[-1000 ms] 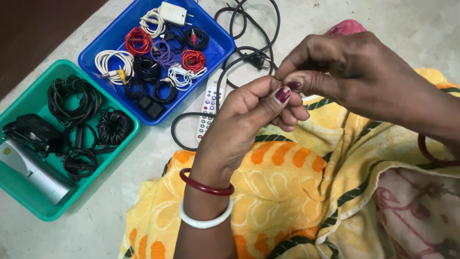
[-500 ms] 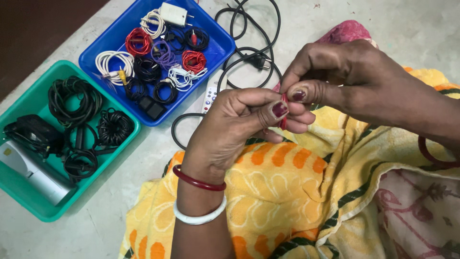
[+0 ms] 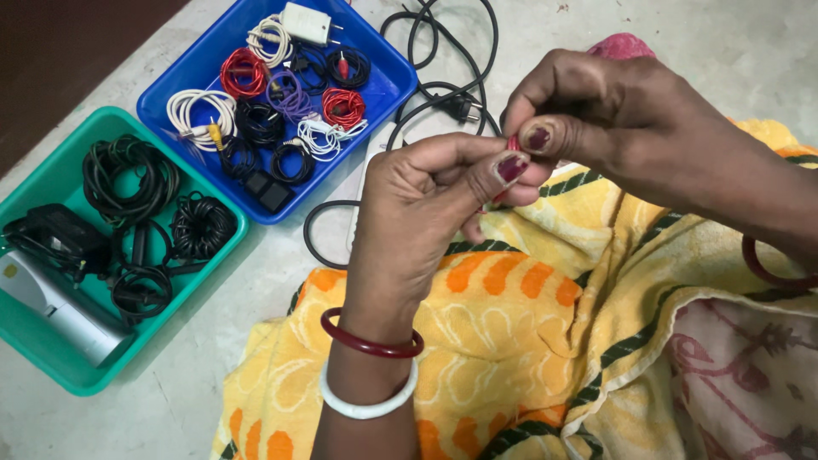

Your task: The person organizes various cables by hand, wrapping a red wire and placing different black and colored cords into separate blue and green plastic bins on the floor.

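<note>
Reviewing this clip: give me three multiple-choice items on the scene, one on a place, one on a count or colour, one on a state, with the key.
1. Where is the white plug adapter?
A. green plastic tray
B. blue plastic tray
C. on the floor

2. How many bangles ring the left wrist?
A. one
B. two
C. three

3. What is the small red band doing?
A. lying in a tray
B. pinched between both hands
C. hanging from the wrist

Key: B, it lies at the blue tray's far end; B, a dark red bangle and a white bangle; B, left hand and right hand meet on it.
</note>
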